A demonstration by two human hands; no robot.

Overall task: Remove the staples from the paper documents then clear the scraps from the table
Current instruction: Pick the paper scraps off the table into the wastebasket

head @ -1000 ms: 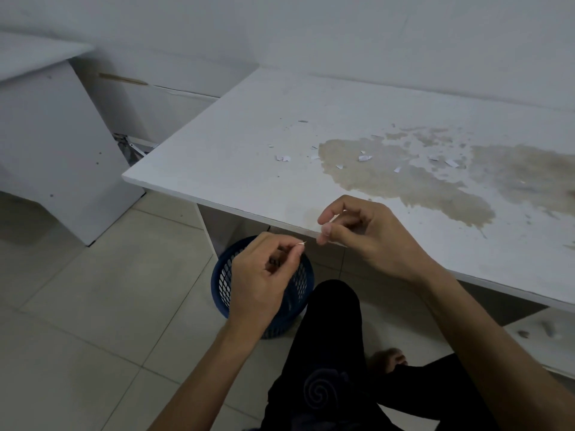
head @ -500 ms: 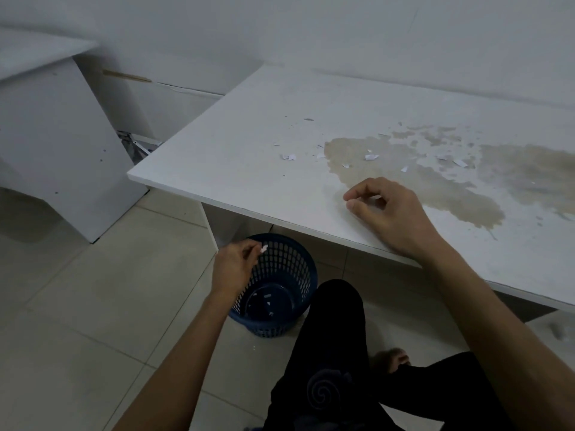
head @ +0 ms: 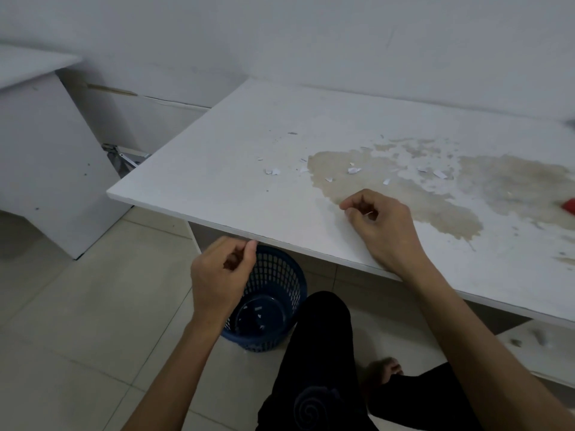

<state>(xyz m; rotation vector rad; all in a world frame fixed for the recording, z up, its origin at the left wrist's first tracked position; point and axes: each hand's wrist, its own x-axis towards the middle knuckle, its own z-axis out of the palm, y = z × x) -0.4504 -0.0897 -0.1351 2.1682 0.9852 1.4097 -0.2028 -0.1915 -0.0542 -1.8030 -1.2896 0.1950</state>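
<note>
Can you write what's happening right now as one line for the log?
left hand: curled, above blue basket | right hand: resting on table | paper scraps: still on table | some scraps in basket

There are no words, numbers, labels or brand names to read anywhere here. The only mark is a swirl shape [head: 309, 410] on the dark trousers, below the blue basket [head: 273, 293], and it is a drawing, not a letter. The small white paper scraps [head: 354, 170] on the table, up and to the right of the blue basket, are too tiny to show any print.
</note>
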